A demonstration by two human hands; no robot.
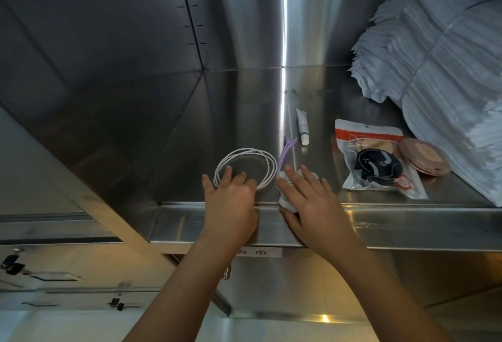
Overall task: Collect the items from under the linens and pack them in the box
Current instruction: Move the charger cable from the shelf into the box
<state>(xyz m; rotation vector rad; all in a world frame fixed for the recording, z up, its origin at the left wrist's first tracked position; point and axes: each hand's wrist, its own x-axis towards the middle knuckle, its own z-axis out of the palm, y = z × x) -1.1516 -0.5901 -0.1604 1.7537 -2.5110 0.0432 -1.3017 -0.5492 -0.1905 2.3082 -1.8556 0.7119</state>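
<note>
**Head view: one steel shelf (353, 91), contents listed relative to the white cable coil (245, 149).**

- Cable coil: flat on the shelf, near its front lip. Left hand (231, 200) lies on the coil's near arc, fingers (226, 175) gently bent with tips on and inside the loop; nothing is closed round the cable.
- Purple hair clip (285, 156): just right of the coil, touching or almost touching it.
- Small white tube (302, 127): right of the coil and further back, just beyond the clip.
- White crumpled wad (288, 203): right of the coil, at the shelf's lip. Right hand (312, 200) covers it, fingers spread and nearly straight, pressing rather than clasping.
- Clear packet with a black item (375, 156): well right of the coil.
- Pink compact (423, 158): right of the packet, against the linens.
- Folded white linens (440, 69): far right of the coil, clear of the items.
- Box: not in view.

**Step, as judged:** collecting is under way and nothing is lifted. The next move likely calls for the left fingers to curl under the strands and gather the coil whole, so no loop snags the clip.
</note>
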